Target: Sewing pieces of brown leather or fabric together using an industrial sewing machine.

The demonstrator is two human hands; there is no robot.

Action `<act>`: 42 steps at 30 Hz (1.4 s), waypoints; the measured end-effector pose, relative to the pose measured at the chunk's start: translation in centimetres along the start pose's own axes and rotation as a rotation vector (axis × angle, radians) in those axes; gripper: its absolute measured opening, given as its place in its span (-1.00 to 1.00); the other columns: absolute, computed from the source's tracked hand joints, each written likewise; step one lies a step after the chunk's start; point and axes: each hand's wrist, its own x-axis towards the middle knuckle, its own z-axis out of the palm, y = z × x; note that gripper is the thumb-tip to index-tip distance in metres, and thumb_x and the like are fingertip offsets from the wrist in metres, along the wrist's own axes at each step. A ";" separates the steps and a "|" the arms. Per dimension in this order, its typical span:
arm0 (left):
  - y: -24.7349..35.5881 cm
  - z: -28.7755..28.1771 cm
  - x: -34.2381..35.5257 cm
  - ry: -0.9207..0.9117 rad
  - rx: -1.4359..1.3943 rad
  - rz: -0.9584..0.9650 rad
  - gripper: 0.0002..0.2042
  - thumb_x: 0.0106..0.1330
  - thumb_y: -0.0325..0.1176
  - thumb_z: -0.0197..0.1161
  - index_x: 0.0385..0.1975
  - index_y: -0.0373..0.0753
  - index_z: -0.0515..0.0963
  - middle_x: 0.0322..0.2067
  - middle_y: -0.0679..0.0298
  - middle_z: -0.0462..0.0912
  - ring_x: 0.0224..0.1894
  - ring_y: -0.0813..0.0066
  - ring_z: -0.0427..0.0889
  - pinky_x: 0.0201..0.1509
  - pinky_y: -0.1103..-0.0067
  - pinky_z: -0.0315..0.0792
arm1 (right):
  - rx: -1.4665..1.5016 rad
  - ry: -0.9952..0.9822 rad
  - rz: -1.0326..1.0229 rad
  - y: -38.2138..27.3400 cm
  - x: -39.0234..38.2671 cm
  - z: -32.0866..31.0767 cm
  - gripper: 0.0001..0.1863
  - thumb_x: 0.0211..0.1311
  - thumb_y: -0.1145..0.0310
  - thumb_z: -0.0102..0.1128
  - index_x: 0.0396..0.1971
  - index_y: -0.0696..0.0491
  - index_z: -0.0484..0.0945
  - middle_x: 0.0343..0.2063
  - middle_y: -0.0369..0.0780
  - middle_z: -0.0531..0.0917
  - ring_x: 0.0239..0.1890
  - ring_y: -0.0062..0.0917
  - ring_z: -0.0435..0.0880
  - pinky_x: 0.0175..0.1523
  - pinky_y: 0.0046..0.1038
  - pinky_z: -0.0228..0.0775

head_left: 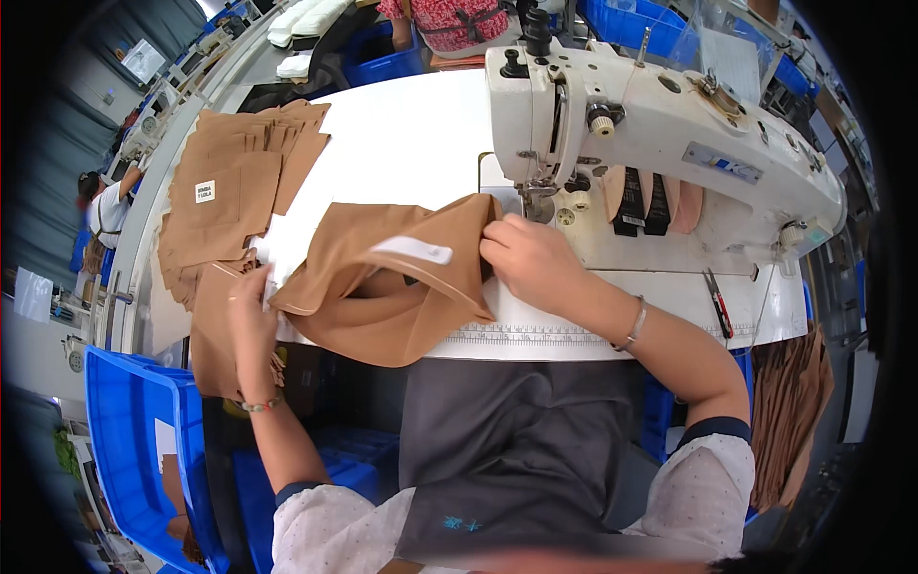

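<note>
Stretched between my hands on the white sewing table is a brown fabric piece [382,320], folded into a loose loop with an opening in its middle. A white oblong strip [413,251] lies on its upper fold. My right hand [531,258] pinches the fabric's right edge, just in front of the needle area of the white sewing machine [660,124]. At the opposite corner, my left hand [251,320] is closed on the fabric's left end; its fingertips are slightly blurred. That hand is beside a stack of brown fabric pieces [215,215], whose top one carries a small white label.
Red-handled thread snips [718,304] lie right of my forearm. A ruler tape [535,335] runs along the table's front edge. Black and pinkish pieces [655,203] rest under the machine arm. A blue bin [143,440] stands at left; brown pieces [789,421] hang at right.
</note>
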 end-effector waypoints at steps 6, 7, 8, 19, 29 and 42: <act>0.9 4.2 -2.2 0.013 -0.576 0.190 -0.59 0.15 -0.79 0.33 -0.01 -0.29 0.75 0.04 0.10 0.74 0.11 0.26 0.70 0.25 0.44 0.57 | 0.155 -0.002 -0.032 -2.5 2.7 2.1 -0.85 -0.09 0.53 0.28 -0.42 0.10 0.61 -0.30 -0.21 0.59 -0.19 -0.32 0.61 -0.15 -0.28 0.58; 1.2 4.1 -2.1 0.056 -0.666 0.190 -0.65 0.20 -0.76 0.31 -0.04 -0.30 0.74 0.03 0.10 0.74 0.10 0.27 0.71 0.24 0.44 0.58 | 0.189 0.023 -0.005 -2.9 2.7 1.7 -0.84 -0.08 0.53 0.29 -0.40 0.11 0.60 -0.29 -0.18 0.61 -0.19 -0.29 0.63 -0.14 -0.27 0.58; 1.4 3.9 -2.0 0.101 -0.759 0.179 -0.71 0.25 -0.72 0.30 -0.07 -0.31 0.73 0.02 0.10 0.74 0.09 0.28 0.71 0.24 0.45 0.59 | 0.222 0.052 0.024 -3.3 2.6 1.2 -0.83 -0.07 0.54 0.29 -0.39 0.12 0.60 -0.27 -0.16 0.63 -0.18 -0.27 0.64 -0.12 -0.27 0.59; 6.4 4.6 -0.4 0.628 -1.131 -0.267 -0.73 0.70 -0.25 0.08 -0.11 -0.32 0.62 -0.24 0.35 0.69 -0.23 0.66 0.59 -0.15 0.64 0.50 | 1.350 0.570 0.960 -6.2 -4.4 -5.6 -0.85 0.68 0.33 0.00 -0.07 0.07 0.50 -0.28 -0.36 0.60 -0.27 -0.70 0.55 -0.13 -0.51 0.47; 12.9 7.7 0.5 0.054 -0.119 -0.196 -0.76 0.55 -0.23 0.27 0.04 -0.22 0.65 -0.50 0.16 0.72 -0.47 0.26 0.70 -0.27 0.41 0.57 | 0.109 0.511 1.062 -6.4 -11.2 -6.8 -0.92 0.50 0.39 0.26 -0.14 0.02 0.54 -0.47 -0.29 0.60 -0.48 -0.51 0.57 -0.30 -0.52 0.39; 9.5 11.3 0.4 0.095 -0.179 -0.131 -0.44 0.43 -0.28 0.38 0.41 -0.15 0.42 0.06 0.16 0.70 -0.03 0.19 0.75 0.08 0.32 0.59 | -0.122 -0.268 0.258 -12.5 -5.1 -0.4 -0.08 0.11 0.02 0.47 0.48 -0.01 0.37 0.48 0.02 0.38 0.49 -0.03 0.37 0.48 0.15 0.17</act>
